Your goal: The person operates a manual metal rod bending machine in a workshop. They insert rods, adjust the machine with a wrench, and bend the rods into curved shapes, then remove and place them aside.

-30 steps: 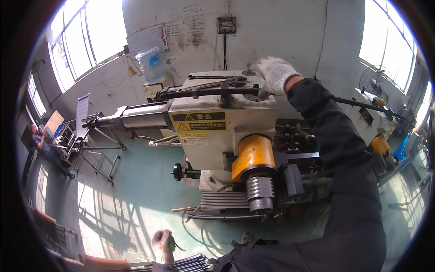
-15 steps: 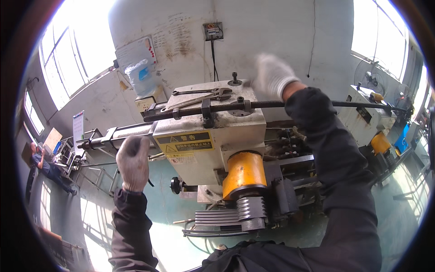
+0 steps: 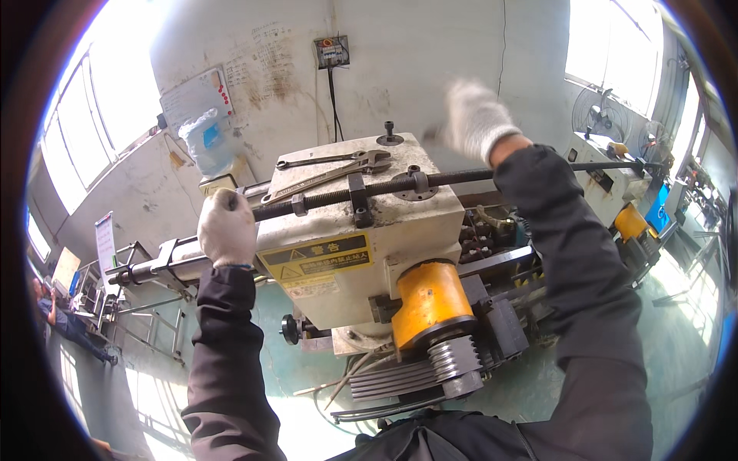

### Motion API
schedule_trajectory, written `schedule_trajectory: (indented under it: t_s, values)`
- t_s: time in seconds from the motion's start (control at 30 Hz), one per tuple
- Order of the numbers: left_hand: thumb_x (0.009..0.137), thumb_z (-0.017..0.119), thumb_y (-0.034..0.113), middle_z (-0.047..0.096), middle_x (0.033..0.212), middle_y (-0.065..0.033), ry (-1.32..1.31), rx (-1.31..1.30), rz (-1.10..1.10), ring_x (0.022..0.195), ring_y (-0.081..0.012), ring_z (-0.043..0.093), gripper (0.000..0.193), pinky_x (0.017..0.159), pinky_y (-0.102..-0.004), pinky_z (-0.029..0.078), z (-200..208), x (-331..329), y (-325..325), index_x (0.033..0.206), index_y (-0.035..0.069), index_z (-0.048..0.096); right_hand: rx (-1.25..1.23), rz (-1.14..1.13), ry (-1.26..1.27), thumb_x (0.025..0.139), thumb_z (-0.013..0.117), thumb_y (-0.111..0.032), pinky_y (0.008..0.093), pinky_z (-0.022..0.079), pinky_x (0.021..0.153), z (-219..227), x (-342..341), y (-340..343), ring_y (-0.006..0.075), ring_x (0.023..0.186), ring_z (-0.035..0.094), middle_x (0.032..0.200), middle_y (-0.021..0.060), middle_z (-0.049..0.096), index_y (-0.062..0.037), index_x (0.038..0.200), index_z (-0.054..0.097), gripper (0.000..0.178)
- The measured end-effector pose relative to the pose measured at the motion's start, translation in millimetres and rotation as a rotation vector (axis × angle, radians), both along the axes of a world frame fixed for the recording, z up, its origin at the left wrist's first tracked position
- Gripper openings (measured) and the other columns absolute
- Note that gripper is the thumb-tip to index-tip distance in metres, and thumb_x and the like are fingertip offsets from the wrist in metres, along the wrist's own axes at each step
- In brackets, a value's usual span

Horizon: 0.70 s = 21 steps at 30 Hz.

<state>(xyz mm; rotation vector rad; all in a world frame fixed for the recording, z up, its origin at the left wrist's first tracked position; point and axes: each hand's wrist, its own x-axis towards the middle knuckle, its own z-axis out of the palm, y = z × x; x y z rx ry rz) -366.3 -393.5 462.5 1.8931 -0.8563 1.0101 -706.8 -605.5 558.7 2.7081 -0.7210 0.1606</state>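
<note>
My left hand (image 3: 227, 229), in a whitish work glove, is closed beside the left end of the pale machine housing (image 3: 400, 219), in front of the long dark threaded rod (image 3: 323, 198). What it holds, if anything, is hidden. Raised over the housing's far right, my gloved right hand (image 3: 478, 119) is smeared by motion but looks closed. A small dark blurred thing (image 3: 434, 135) juts from its left side. On the housing top lie an adjustable wrench (image 3: 327, 177) and a slimmer dark wrench (image 3: 319, 160). An upright bolt (image 3: 389, 129) stands near the back edge.
A yellow cylindrical cover (image 3: 433, 303) and a ribbed metal shaft (image 3: 455, 357) project toward me. A black knob (image 3: 289, 329) sticks out low on the left. Behind are a bagged water bottle (image 3: 206, 146) and a wall electrical box (image 3: 332, 51). Another person (image 3: 65, 315) is far left.
My left hand has risen from below the rod to its level. My right hand stays raised and blurred. The view has turned slightly, so the background sits further left.
</note>
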Motion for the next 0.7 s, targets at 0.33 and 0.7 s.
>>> schedule_trajectory:
  t_s: [0.33, 0.7]
  values:
    - [0.103, 0.074, 0.02, 0.073, 0.094, -0.0177, -0.106, 0.204, -0.038, 0.088, -0.0422, 0.075, 0.017, 0.078, -0.0524, 0.061, 3.1, 5.3, 7.5, 0.09, 0.009, 0.072, -0.11, -0.102, -0.208, 0.096, 0.089, -0.048, 0.0485, 0.06, 0.113, 25.7, 4.3, -1.1, 0.0361, 0.138, 0.069, 0.148, 0.0211, 0.072, -0.0097, 0.142, 0.074, 0.062]
    - [0.107, 0.071, 0.023, 0.074, 0.095, -0.02, -0.068, 0.2, -0.055, 0.087, -0.0436, 0.075, 0.017, 0.078, -0.0534, 0.062, -1.7, 0.7, 12.0, 0.098, 0.009, 0.075, -0.131, -0.283, -0.339, 0.091, 0.093, -0.053, 0.0486, 0.062, 0.113, 37.0, 16.0, 14.3, 0.0351, 0.131, 0.076, 0.139, 0.0205, 0.078, -0.0066, 0.139, 0.078, 0.069]
